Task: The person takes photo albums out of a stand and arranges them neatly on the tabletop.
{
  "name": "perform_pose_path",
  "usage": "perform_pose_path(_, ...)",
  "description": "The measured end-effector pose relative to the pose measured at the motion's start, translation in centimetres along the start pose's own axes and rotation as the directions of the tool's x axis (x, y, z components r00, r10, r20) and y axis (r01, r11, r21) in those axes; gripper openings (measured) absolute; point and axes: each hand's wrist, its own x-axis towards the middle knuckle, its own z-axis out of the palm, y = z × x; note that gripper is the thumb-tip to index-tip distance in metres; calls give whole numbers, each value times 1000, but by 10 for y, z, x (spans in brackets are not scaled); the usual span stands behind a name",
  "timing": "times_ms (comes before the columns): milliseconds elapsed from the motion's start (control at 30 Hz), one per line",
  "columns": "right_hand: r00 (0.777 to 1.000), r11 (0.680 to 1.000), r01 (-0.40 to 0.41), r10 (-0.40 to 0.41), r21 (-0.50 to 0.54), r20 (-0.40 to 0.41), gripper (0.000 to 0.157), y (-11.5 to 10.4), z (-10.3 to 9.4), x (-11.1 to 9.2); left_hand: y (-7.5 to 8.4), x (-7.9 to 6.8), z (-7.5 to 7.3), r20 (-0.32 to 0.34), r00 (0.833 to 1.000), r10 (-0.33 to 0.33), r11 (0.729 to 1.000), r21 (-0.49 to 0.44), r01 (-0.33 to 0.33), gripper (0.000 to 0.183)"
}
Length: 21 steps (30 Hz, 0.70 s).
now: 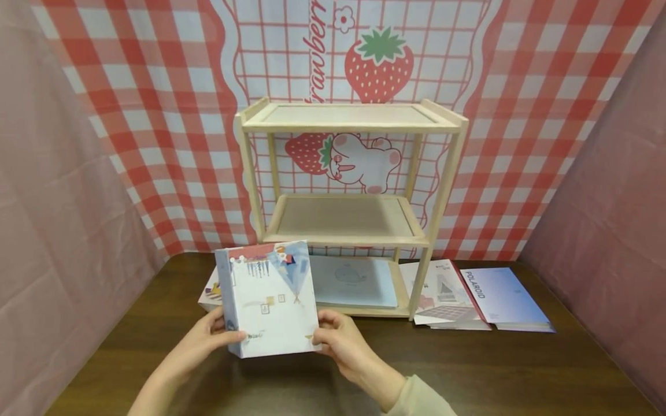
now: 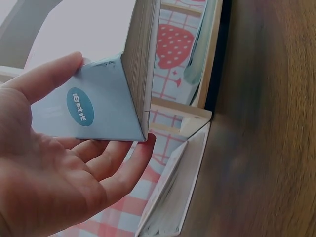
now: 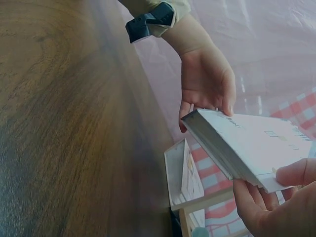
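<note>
A thick book with a white illustrated cover and a light blue spine is held up tilted above the table, in front of the shelf's left side. My left hand grips its spine side, thumb on the cover and fingers behind. At the lower right corner my right hand pinches it, thumb on the front. In the left wrist view the spine of the book carries a blue oval label, and the left hand lies around it. The right wrist view shows the right hand at the page edges.
A wooden shelf with several tiers stands at the back. A light blue whale-cover book lies on its bottom tier. To the right lie a white illustrated book and a blue POLAROID book. Another book is partly hidden at left.
</note>
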Motion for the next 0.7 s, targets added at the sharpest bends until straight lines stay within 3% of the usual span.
perform_pose_path(233, 999, 1000, -9, 10, -24, 34, 41, 2, 6, 1, 1, -5, -7, -16, 999, -38, 999, 9, 38, 69)
perform_pose_path(467, 997, 1000, 0, 0, 0, 72, 38, 6, 11, 0, 1, -7, -8, -94, 993, -73, 997, 24, 75, 63)
perform_pose_path(700, 994, 1000, -3, 0, 22, 108, 37, 12, 21, -2, 1, -9, -9, -179, 982, -64, 997, 25, 69, 58)
